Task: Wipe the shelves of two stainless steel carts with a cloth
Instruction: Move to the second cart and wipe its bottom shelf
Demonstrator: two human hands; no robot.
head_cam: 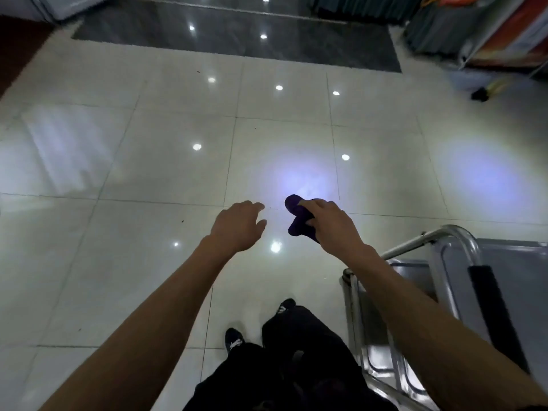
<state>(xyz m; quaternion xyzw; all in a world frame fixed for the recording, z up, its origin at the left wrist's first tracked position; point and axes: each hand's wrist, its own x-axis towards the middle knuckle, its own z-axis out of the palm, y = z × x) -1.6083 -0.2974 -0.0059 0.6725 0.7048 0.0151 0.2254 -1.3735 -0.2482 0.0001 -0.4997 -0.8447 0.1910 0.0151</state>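
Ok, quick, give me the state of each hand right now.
Left hand: open, fingers spread, holding nothing.
Right hand: closed on the purple cloth.

Glossy pale square floor tiles (166,161) are reflecting small round ceiling lights; a dark polished stone strip (237,34) is lying beyond them.

Glossy pale floor tiles (166,161), a shiny steel cart (462,241), a soft matt purple cloth (298,221).

The cart (462,292) is cut off at the right edge, its shelves mostly unseen.
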